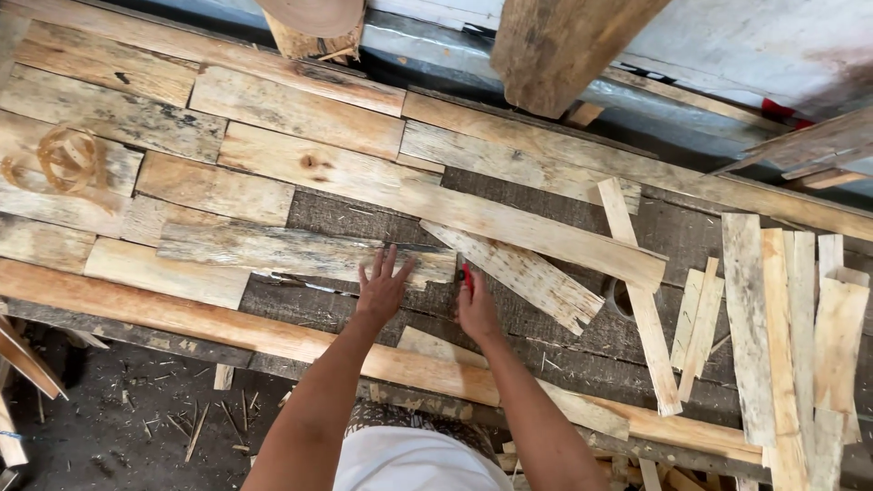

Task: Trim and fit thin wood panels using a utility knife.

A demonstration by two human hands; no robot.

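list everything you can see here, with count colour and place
fitted boards: many, pale tan and grey, laid edge to edge across the left and middle
grey board: one, weathered, under the left hand
long rail: one, orange-tan, along the near edge
loose slats: about a dozen, pale, piled at right
angled offcut: one, pale, just right of the right hand
shavings: one curl, tan, far left
posts: two, brown, top edge
dark panel: grey-brown, under the boards
floor: dark, chip-strewn, bottom left
red marker: one, in the right hand
left hand: flat, fingers spread on the grey board
right hand: gripping the red marker
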